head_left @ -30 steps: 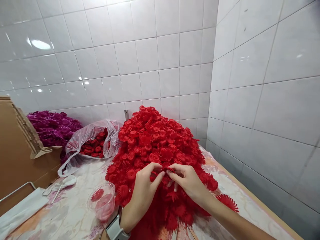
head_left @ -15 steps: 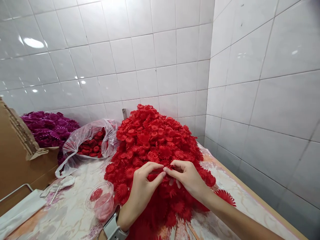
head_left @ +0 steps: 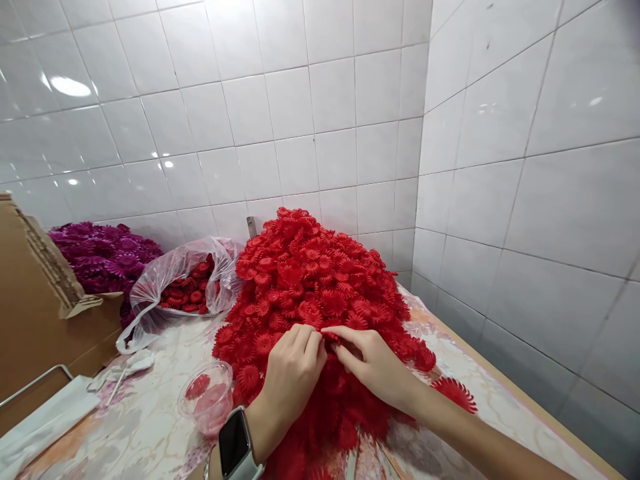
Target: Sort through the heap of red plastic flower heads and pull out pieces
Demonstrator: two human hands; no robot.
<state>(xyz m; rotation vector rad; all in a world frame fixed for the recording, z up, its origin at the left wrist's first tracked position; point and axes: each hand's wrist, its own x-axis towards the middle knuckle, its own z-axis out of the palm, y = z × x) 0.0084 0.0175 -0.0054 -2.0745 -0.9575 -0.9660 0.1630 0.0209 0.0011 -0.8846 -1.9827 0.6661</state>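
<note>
In front of a tall heap of red artificial flowers (head_left: 315,280), my two hands meet at one red artificial flower (head_left: 331,337). My right hand (head_left: 375,365) pinches its edge between thumb and fingers. Closed and turned with its back to me, my left hand (head_left: 295,370) grips the same flower from the other side; its fingertips are partly hidden. A watch (head_left: 235,443) is on my left wrist. Beside that wrist stands a clear plastic cup (head_left: 220,413) with red pieces in it.
A clear plastic bag (head_left: 150,293) of dark red pieces lies left of the heap. Purple flowers (head_left: 110,257) are piled behind a cardboard box (head_left: 35,280). One red flower (head_left: 455,393) lies apart, right of the heap. Tiled walls (head_left: 500,213) meet behind the floral-covered table (head_left: 145,413).
My left hand has rolled inward, so its back and the watch face now show. Its fingers have closed in against the flower at my right fingertips. The view has shifted slightly.
</note>
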